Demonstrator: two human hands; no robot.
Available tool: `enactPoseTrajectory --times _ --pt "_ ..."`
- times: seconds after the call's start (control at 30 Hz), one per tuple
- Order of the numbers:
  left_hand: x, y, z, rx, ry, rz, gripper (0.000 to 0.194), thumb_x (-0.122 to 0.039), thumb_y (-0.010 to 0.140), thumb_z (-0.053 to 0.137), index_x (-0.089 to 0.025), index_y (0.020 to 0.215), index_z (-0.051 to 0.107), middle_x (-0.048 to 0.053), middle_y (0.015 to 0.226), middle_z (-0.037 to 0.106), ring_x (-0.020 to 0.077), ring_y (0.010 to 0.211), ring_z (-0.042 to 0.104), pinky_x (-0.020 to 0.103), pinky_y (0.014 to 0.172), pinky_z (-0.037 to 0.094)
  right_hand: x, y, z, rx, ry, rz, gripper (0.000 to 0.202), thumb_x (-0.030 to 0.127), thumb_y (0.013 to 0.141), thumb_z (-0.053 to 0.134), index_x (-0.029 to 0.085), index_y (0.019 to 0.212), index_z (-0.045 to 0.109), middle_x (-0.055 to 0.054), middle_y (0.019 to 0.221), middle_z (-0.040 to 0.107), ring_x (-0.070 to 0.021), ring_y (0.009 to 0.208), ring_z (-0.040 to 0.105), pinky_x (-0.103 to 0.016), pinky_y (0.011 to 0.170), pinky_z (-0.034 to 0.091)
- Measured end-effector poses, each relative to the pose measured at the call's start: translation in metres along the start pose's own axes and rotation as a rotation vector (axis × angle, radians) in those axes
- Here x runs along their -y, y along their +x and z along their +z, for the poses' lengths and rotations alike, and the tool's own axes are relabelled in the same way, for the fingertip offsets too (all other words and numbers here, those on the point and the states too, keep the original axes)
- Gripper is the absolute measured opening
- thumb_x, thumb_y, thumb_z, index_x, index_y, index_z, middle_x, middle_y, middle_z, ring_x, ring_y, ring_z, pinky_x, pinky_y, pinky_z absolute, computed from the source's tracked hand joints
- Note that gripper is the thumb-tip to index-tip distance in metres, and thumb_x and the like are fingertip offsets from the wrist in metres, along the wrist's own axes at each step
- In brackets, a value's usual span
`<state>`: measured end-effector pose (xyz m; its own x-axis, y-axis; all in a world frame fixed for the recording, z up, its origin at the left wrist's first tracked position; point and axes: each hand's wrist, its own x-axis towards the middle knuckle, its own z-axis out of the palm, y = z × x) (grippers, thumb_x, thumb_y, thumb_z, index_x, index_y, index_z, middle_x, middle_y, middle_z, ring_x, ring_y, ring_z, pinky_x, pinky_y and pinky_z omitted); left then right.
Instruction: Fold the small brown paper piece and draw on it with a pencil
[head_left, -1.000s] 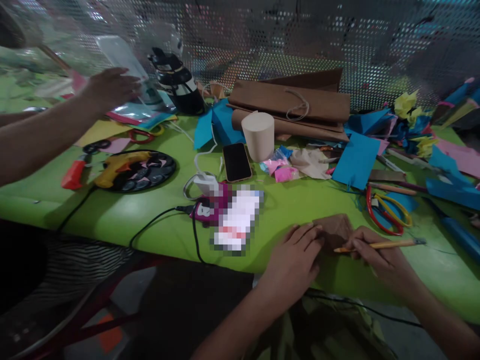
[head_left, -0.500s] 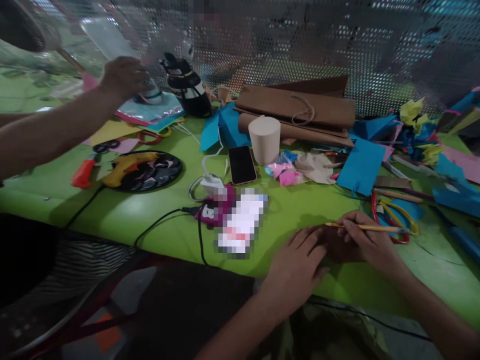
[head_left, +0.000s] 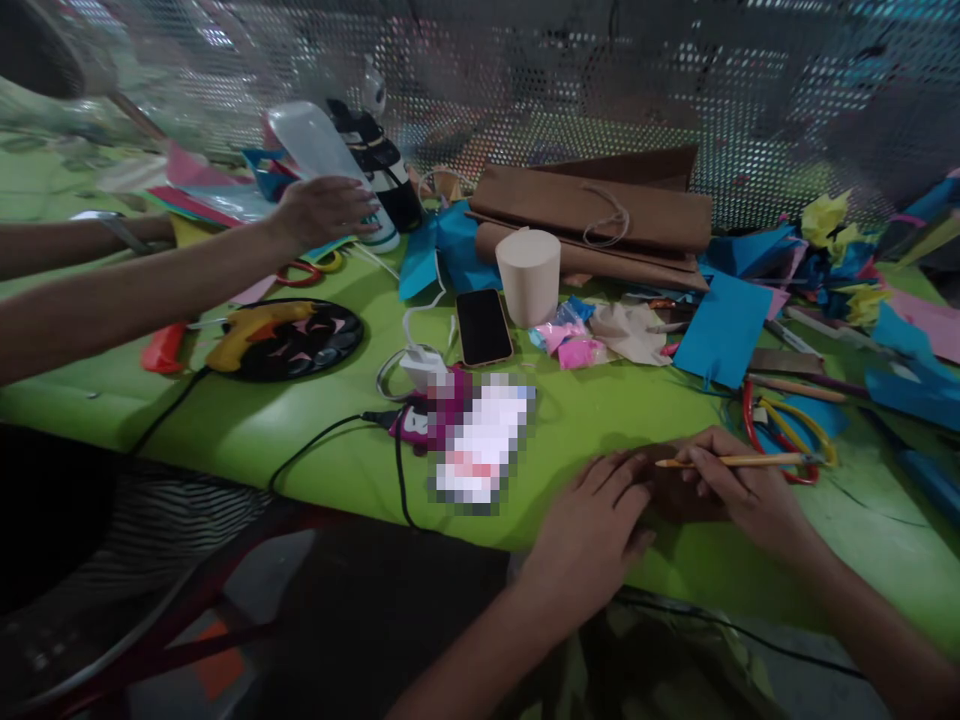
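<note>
Landmark: cream cup (head_left: 528, 278). Brown sheet (head_left: 679, 500) lies on the green table (head_left: 585, 420), to the near right of the cup, partly under both hands.

Risks, as judged:
(a) Sheet could skid or crease; cause, uneven pressure from the left hand (head_left: 592, 520), which covers only its left part.
(b) Pencil (head_left: 769, 460) could jog off line; cause, its rear end catching the scissors (head_left: 808, 430), right of the cup on the near side. Contact between the two cannot be told.
(c) Clear bottle (head_left: 315, 145), tilted, left of and beyond the cup, could topple; cause, a poor hold by the co-worker's hand (head_left: 322, 212).

Pose: the wearer's forearms come in from the near side of the cup and converge on the sheet. Left hand is palm down, fingers extended and lightly bent, clamped on nothing visible; how hard it presses cannot be told. Right hand (head_left: 731, 480), farther right of the cup, pinches the pencil between thumb and fingers. The pencil runs nearly level, tip toward the left hand; tip contact with the sheet cannot be told.
</note>
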<state>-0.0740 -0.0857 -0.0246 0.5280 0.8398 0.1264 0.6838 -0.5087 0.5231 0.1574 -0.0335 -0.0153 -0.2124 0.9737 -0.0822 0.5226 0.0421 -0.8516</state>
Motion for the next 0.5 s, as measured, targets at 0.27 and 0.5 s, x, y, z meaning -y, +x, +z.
enactPoseTrajectory --times 0.27,0.5 --pt "-0.001 0.001 -0.001 0.025 -0.039 -0.03 0.042 -0.026 0.098 0.067 -0.016 0.137 0.058 0.009 0.16 0.056 0.0271 0.155 0.042 0.048 0.128 0.039 0.0 -0.019 -0.002 0.047 0.001 -0.002 0.032 0.045 0.104 0.051 0.024 0.081 0.061 0.001 0.067 0.061 -0.0155 0.059 0.054 -0.028 0.054 0.042" --pt "-0.001 0.001 -0.002 0.022 -0.057 -0.019 0.047 -0.016 0.093 0.066 -0.015 0.139 0.057 0.01 0.161 0.055 0.0259 0.155 0.042 0.047 0.131 0.037 0.0 -0.034 -0.001 0.081 -0.033 -0.002 0.034 0.045 0.105 0.05 0.024 0.082 0.062 0.001 0.068 0.058 -0.0161 0.062 0.052 -0.029 0.057 0.041"
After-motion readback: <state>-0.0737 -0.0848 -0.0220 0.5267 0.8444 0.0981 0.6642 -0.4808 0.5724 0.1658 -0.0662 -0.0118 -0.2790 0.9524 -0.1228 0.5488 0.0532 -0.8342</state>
